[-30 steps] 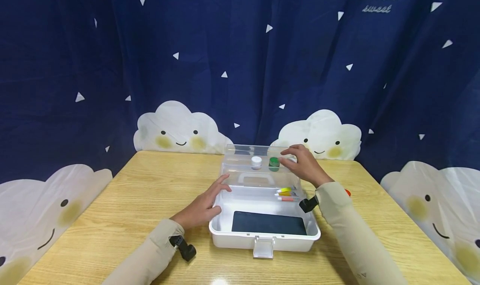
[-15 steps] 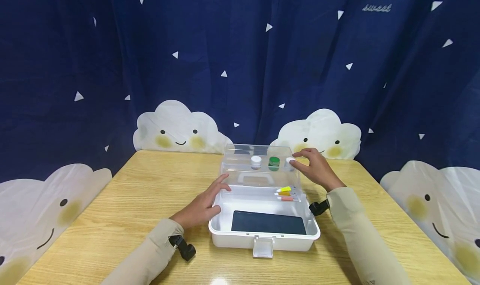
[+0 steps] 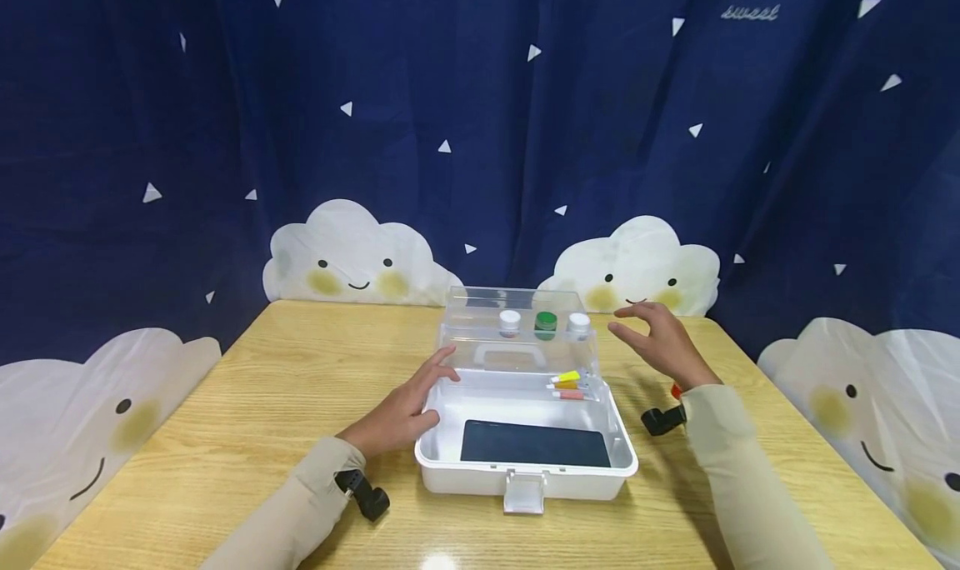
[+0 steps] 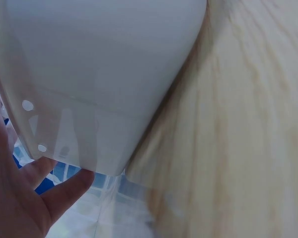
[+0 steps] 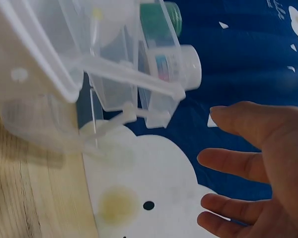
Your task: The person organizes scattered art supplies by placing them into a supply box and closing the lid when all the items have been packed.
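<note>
A white storage box [image 3: 525, 482] stands on the table with its clear tiers folded out behind. My left hand [image 3: 397, 412] holds its left side, thumb over the rim; in the left wrist view two fingertips meet the edge of the box wall. My right hand [image 3: 663, 345] is in the air right of the tiers, fingers spread and holding nothing. Nearest to it is a white-lidded jar [image 3: 578, 327] in the top tier, beside a green-lidded jar [image 3: 545, 326] and another white-lidded jar [image 3: 509, 323]. Yellow [image 3: 566, 377], orange and pink [image 3: 572, 395] tubes lie in the lower tier.
A flat dark rectangular thing [image 3: 535, 443] lies in the bottom of the box. The front latch [image 3: 523, 492] hangs down. A small red thing [image 3: 677, 391] shows partly behind my right wrist. A dark blue curtain [image 3: 405, 137] stands behind the wooden table [image 3: 337, 345].
My right hand has moved right from over the green-lidded jar, past the right white-lidded jar, and away from the tiers. That jar now shows fully. My left hand stays on the box.
</note>
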`<state>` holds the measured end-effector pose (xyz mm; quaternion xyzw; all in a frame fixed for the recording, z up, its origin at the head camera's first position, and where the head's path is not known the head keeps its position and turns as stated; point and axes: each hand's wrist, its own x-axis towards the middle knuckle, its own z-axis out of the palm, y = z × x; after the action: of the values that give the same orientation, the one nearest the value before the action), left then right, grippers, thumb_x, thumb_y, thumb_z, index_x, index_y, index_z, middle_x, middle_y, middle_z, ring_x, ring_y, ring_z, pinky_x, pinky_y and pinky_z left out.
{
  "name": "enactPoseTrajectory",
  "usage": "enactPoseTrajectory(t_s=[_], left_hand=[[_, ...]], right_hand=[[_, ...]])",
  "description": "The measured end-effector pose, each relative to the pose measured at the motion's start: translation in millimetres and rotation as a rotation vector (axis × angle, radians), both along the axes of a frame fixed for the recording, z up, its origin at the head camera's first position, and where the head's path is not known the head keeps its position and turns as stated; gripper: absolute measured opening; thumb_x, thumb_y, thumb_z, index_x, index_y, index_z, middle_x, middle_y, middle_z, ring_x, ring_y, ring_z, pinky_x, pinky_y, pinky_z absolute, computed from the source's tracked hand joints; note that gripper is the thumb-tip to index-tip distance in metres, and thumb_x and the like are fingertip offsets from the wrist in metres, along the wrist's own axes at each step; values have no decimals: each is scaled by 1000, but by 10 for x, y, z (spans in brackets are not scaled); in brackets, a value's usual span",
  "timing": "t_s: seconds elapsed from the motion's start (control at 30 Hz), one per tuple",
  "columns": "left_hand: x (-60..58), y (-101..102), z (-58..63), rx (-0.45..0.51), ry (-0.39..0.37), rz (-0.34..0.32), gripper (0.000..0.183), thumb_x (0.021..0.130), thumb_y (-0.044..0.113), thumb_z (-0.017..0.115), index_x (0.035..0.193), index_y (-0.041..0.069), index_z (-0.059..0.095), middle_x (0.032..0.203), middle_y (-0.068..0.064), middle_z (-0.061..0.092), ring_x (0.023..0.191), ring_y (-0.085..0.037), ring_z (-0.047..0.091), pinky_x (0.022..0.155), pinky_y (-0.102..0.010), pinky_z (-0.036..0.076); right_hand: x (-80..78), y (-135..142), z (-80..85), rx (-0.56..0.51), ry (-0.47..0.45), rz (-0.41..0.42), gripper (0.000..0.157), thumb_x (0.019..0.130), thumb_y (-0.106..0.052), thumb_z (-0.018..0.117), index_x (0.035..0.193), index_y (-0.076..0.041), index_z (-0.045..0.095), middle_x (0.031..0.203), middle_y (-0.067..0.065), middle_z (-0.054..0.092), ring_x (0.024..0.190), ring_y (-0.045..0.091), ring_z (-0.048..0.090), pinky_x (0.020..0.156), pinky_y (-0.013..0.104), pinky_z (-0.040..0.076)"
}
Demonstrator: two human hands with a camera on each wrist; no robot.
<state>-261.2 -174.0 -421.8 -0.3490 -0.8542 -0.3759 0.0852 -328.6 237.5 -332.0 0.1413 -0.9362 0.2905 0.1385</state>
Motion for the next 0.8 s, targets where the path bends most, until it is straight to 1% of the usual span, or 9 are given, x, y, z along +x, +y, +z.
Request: enactPoseTrajectory(t_s=[0.1,0.17,0.3,0.47,0.6,0.67,0.73,0.8], left_hand=[[-3,-3,3,2,20,-9,52,80,-1,52,129,15,44,161,0,12,145,-26,19,107,-54,31],[-1,-5,7,1,23,-11,52,79,0,51,129,14,44,161,-1,13,145,-26,19,107,-54,31],[6,-5,16,8,12,-14,51,79,0,52,128,14,45,161,3,12,145,-24,19,107,-52,31],[0,0,-2,17,18,-16,53,79,-2,52,129,16,44,161,4,12,144,-26,21,105,-53,33],[-8,3,-2,17,25,-14,54,80,-4,52,129,15,44,161,0,12,144,-29,21,103,-55,35],[-10,5,-1,11,20,-12,53,80,-4,52,129,15,44,161,-2,12,144,-30,21,103,-56,35],[-8,5,0,7,9,-12,53,80,-3,52,129,16,44,161,0,11,144,-29,20,104,-55,34],[-6,2,6,9,-3,-11,53,80,-4,52,129,18,44,161,1,11,145,-27,19,105,-55,33]], right_hand=[[5,65,-12,-36,-45,-27,57,92,-47,57,129,-4,58,141,23,42,131,42,34,103,62,28],[7,102,-18,-43,-65,-39,58,92,-48,56,130,-4,56,141,23,42,131,42,34,102,62,29],[11,165,-17,-17,-75,-49,59,93,-48,56,131,-2,56,140,24,43,130,43,35,102,62,29],[6,271,1,24,-87,-31,58,94,-45,56,131,1,55,139,26,45,130,44,35,103,62,28],[-16,389,-6,41,-146,-9,63,94,-48,53,133,1,52,142,28,42,131,49,33,102,65,29],[-30,465,-37,39,-183,3,65,94,-50,52,134,0,51,144,28,40,130,51,31,100,65,30],[-43,550,-84,32,-215,9,68,93,-53,52,135,0,50,144,28,39,130,53,30,100,65,31],[-62,634,-130,18,-235,18,67,93,-52,52,135,0,49,144,28,39,130,53,30,100,65,31]])
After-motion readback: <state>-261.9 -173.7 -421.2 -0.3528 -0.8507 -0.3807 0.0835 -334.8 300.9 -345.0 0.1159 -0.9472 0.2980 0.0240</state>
